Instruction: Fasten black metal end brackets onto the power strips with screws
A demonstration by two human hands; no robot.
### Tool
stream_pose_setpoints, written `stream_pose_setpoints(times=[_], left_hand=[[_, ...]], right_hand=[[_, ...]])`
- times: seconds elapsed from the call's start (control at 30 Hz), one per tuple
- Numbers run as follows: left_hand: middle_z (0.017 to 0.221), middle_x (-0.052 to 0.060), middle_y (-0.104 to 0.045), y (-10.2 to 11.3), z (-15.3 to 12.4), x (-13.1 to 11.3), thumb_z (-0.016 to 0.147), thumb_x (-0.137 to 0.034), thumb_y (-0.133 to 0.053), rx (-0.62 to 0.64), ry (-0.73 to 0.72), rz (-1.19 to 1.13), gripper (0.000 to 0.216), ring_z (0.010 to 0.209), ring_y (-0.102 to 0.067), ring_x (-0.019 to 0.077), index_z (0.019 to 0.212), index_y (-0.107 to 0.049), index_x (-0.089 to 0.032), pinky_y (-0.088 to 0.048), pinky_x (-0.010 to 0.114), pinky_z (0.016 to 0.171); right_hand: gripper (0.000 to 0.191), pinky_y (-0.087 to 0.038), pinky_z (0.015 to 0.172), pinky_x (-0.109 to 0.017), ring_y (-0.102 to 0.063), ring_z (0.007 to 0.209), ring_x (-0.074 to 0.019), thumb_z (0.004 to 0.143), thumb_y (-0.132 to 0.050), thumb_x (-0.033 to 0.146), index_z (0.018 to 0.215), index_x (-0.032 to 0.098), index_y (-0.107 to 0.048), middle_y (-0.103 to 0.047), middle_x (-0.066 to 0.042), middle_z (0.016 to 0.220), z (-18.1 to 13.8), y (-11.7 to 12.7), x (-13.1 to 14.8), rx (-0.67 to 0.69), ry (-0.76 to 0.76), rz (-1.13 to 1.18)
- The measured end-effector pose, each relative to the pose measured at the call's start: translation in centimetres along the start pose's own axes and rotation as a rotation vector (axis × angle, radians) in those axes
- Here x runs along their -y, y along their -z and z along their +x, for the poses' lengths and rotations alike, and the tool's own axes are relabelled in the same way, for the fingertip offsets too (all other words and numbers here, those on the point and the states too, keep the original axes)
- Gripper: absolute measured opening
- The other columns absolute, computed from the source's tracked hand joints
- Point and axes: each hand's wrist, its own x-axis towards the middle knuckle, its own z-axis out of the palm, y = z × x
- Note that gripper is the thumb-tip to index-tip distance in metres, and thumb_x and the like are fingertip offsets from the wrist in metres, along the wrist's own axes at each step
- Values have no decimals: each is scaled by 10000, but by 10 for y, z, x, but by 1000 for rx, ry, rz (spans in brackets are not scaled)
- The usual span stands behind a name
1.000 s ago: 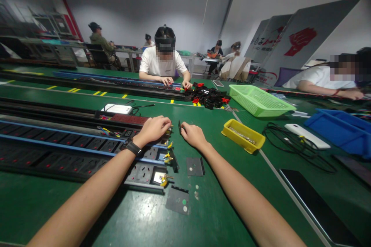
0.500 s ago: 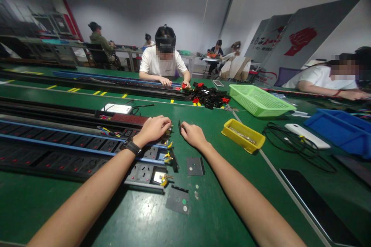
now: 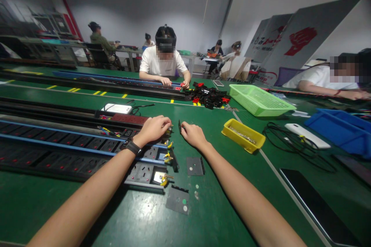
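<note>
My left hand is closed over the open end of a long black power strip with blue rails, fingers curled round the wires there; a black watch sits on the wrist. My right hand is curled shut, pinching a small black end piece just to the right of the strip's end. Yellow wire terminals stick out of the strip ends below my left hand. Two flat black end plates lie on the green table near my right forearm.
A small yellow tray with metal parts sits right of my hands; a green basket, blue bins, a white power bank with black cable and a phone lie further right. Across the table a person works beside a pile of black and red parts.
My hands and arms have stayed where they were. The person across the table has shifted their hands slightly on their strip.
</note>
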Motion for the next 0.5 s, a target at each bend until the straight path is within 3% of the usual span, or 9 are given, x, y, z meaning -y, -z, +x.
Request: stream_pose_setpoints(times=[0.5], left_hand=[[1062,29,-722,2,0,-1,1038,-377,-458,0,-5,-4,284,996,-671,223,1051,-719,-267,-456,297,793]], right_hand=[[322,-445,790,-285,-716,983,-241,1070,-356,365,1231,260,-614,-768,-86,1094,1,-3,-2,-17,1,15]])
